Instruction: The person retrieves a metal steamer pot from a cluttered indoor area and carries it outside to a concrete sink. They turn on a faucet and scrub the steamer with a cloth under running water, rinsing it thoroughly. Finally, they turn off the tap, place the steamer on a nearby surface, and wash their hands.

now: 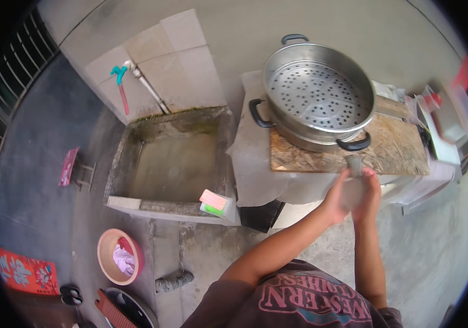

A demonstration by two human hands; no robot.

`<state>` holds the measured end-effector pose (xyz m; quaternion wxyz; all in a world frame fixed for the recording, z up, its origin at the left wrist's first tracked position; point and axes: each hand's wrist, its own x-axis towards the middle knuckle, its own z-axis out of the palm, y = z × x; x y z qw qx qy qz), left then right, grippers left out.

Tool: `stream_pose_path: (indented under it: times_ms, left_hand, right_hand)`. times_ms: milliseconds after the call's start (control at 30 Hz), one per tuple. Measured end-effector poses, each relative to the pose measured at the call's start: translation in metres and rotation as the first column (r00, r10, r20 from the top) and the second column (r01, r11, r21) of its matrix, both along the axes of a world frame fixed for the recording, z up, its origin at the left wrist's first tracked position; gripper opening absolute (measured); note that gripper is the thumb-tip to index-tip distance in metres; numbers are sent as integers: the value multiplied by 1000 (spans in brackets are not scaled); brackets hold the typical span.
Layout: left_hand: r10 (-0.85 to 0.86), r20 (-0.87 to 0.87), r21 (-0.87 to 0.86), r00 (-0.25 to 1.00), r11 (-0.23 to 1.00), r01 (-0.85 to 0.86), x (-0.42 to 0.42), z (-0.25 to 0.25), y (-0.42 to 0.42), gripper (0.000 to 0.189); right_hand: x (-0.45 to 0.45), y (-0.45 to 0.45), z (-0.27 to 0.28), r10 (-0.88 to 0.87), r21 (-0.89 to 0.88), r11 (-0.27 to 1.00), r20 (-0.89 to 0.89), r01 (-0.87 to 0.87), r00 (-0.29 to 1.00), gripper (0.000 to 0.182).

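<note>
My left hand and my right hand are raised in front of me, one on each side of a greyish, blurred object. Its narrower, mesh-textured top rises between my fingertips; I cannot tell exactly what it is. Just beyond stands a round stainless-steel steamer pot with black handles, a perforated steamer tier on top. The pot rests on a chipboard panel laid over a sheet-covered surface.
Left of the pot is a concrete sink, with sponges on its front corner and a teal tap above. A pink basin with cloths stands on the floor at lower left. Plastic containers crowd the right end of the surface.
</note>
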<state>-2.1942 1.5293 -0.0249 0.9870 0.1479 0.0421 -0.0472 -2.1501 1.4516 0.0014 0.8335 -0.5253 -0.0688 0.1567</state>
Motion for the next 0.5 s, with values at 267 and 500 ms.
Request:
stream_pose_path:
  times_ms: [267,500]
  left_hand:
    - [72,-35,-205,997,976,-78,-25,-14,52,27]
    - [128,-144,-222,981,962,-158,-31,-9,60,22]
  right_hand:
    - [-47,41,-3,173,-504,823,663,263,728,10]
    - [-39,33,-3,138,-531,805,601,264,787,12]
